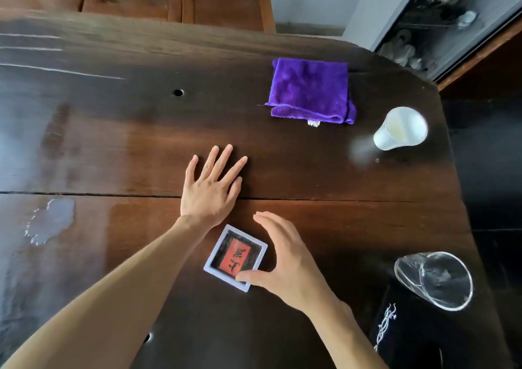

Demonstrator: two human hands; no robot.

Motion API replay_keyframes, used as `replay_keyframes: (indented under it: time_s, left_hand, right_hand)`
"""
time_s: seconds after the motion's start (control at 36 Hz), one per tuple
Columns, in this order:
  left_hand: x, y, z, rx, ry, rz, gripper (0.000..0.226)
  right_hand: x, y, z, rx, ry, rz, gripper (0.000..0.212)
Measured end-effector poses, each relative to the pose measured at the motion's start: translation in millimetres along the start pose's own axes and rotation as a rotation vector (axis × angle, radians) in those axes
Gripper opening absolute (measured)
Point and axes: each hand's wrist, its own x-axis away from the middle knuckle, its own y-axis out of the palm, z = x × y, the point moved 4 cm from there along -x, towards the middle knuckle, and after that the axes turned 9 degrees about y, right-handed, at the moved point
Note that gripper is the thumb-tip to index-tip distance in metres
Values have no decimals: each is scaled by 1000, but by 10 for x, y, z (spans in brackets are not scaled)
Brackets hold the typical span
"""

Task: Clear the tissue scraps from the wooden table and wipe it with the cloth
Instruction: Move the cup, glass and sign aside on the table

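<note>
A folded purple cloth lies on the dark wooden table at the far right, untouched. My left hand rests flat on the table's middle, fingers spread, holding nothing. Just nearer, my right hand curves around a small square white-framed case with a red and black insert; the thumb touches its near corner and the fingers arch over its right side. I see no tissue scraps on the table.
A white paper cup stands right of the cloth. A clear glass lies tipped near the right edge, above a black embroidered fabric. A wet patch marks the left side. Wooden chairs stand beyond the far edge.
</note>
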Motion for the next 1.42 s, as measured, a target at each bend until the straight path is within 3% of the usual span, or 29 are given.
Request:
replay_keyframes:
  time_s: [0.17, 0.42, 0.81, 1.42]
  left_hand:
    - [-6, 10, -3, 0, 3, 22, 52]
    - [-9, 15, 10, -8, 4, 49, 52]
    - [-9, 41, -5, -4, -24, 26, 53]
    - [-6, 63, -5, -24, -21, 40, 55]
  right_hand:
    - [-87, 290, -149, 138, -25, -9, 109]
    - [-105, 292, -134, 289, -36, 106, 109]
    - [-507, -334, 399, 212, 118, 118, 99]
    - [-632, -524, 505, 15, 258, 441, 104]
